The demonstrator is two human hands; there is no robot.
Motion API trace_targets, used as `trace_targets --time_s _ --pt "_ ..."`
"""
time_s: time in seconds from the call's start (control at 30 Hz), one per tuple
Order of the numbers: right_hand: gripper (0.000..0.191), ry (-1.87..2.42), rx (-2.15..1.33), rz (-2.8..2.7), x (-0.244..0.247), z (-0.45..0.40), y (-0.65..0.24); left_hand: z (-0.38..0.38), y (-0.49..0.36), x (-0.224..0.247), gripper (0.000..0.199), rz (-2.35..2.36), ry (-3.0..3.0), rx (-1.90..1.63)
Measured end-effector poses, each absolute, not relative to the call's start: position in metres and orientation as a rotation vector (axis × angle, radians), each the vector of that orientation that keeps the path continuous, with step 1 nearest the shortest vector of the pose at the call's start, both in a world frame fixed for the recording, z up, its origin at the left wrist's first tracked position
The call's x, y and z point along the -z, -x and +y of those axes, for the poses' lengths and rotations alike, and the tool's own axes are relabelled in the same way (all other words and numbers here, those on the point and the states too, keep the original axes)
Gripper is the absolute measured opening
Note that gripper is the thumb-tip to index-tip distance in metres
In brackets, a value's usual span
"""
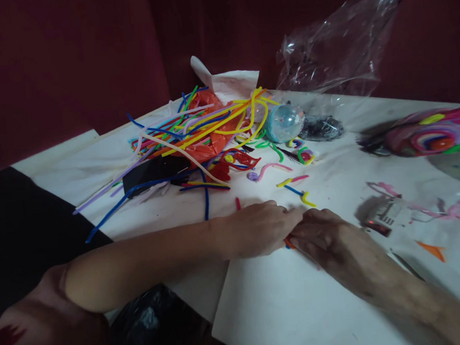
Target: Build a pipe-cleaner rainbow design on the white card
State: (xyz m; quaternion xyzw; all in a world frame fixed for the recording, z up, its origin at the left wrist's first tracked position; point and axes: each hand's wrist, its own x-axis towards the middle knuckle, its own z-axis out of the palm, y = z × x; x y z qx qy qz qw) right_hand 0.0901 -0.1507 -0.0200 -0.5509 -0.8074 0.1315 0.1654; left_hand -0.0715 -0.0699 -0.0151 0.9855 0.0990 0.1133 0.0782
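Currently in the fingers: small orange-and-blue piece [289, 243], mostly hidden, low between the two hands, over the white paper [278, 305].
Left hand: left hand [259, 229] palm down, fingers bent toward the piece and meeting the other hand; cannot tell whether it grips, fingertips covered.
Right hand: right hand [327, 234] closed on the piece, thumb against its edge, other fingers bent over.
Sleeve: pink sleeve [54, 311] on the left arm.
Just beyond hands: blue-and-yellow stick piece [293, 189]; short red bit [238, 203] behind the left wrist; pink curled strip [275, 166] farther back.
Stick pile: many-coloured fuzzy sticks [195, 130], loose heap, far left of the hands, lying over red-orange plastic [209, 152]; black card [151, 175] at its near side.
Behind: blue-rimmed clear ball [285, 122] touching or just beside a dark wrapped bundle [323, 127], cannot tell which; clear plastic bag [335, 49] standing up at the back.
Right side: striped multicoloured object [435, 132], blurred; small labelled container [386, 215] on its side; orange scrap [432, 250] near the right forearm.
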Motion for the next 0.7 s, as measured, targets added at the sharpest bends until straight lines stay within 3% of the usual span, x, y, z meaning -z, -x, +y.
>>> trace_targets --time_s 0.23,0.7 --pt "0.023 1.603 -0.261 -2.288 0.025 -0.151 -0.087 -0.063 0.071 0.014 0.004 0.247 -2.888 -0.248" --pt "0.024 1.579 -0.277 -2.297 0.023 -0.152 -0.086 -0.062 0.066 0.013 0.009 0.134 -2.972 -0.226"
